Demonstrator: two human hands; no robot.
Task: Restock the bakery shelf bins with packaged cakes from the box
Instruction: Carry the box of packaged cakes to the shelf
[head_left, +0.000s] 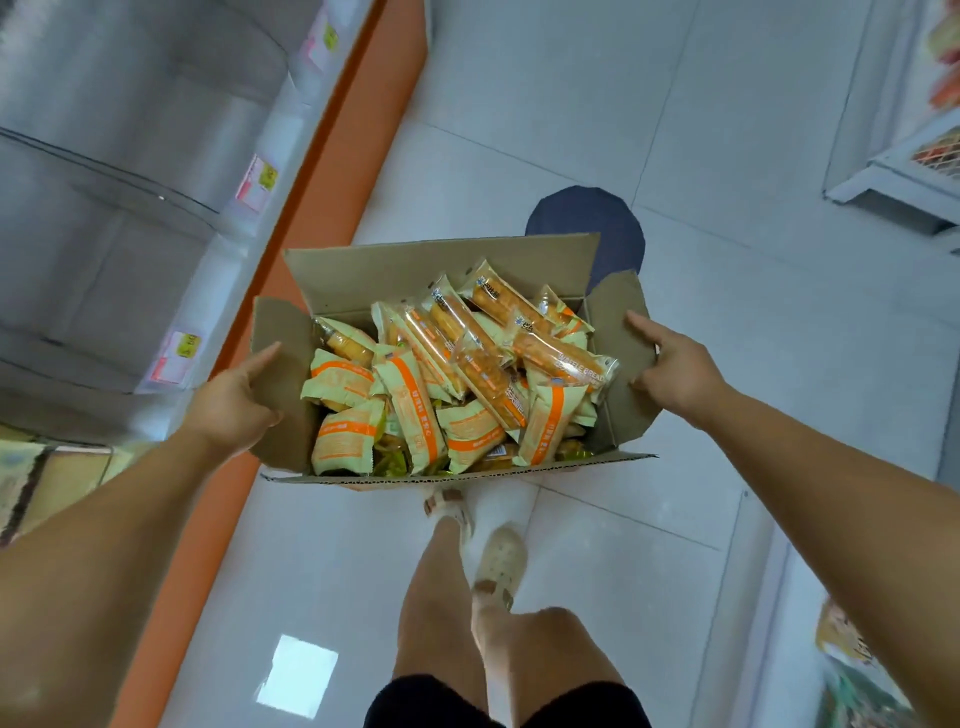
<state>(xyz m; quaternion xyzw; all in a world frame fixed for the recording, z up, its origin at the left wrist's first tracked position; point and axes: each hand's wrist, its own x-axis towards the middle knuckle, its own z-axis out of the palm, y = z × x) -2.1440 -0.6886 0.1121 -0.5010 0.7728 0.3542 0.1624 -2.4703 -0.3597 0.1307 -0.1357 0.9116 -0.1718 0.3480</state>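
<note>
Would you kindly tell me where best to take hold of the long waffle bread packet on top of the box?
Pinch the waffle bread packet across its narrow middle, coming straight down from above: it lies uncovered on top of the pile in the box, with both long sides free. The right hand is nearer, though it now grips the box flap.

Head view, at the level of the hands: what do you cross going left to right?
From the left: shelf price tag → left hand → cardboard box's left flap → packaged cakes → right flap → right hand.
</note>
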